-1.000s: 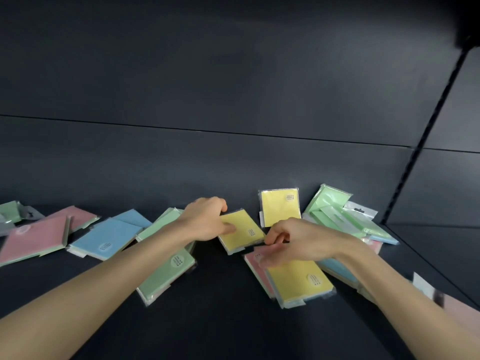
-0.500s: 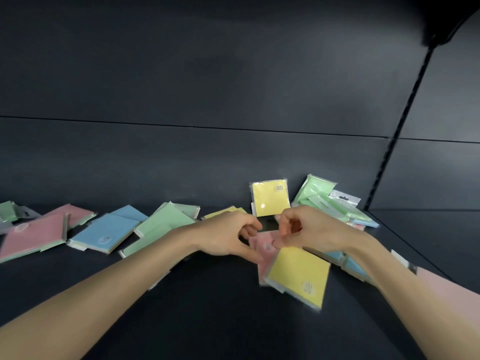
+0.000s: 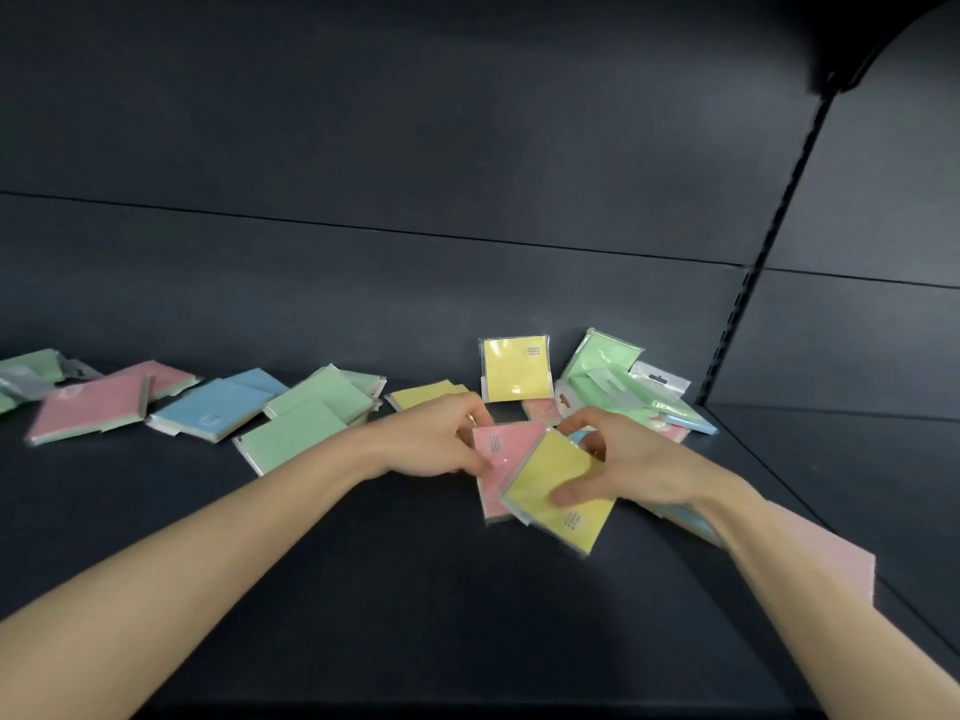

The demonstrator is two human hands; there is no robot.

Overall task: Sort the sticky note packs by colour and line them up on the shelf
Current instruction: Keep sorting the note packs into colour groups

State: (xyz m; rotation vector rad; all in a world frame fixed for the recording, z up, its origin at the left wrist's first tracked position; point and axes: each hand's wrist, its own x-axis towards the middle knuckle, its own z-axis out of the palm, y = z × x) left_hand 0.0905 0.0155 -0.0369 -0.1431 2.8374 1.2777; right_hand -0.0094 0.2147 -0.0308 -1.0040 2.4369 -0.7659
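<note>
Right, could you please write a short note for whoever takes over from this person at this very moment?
Left hand pinches the pink pack by its left edge. Right hand grips the held yellow pack, thumb on top, overlapping the pink one.
On the shelf: a standing yellow pack leans on the back wall, a flat yellow pack lies left of it; green packs, a blue pack and loose pink packs lie mixed further left; a green heap sits right.
Done: no colour row yet.
Left: group every colour and line them up.
</note>
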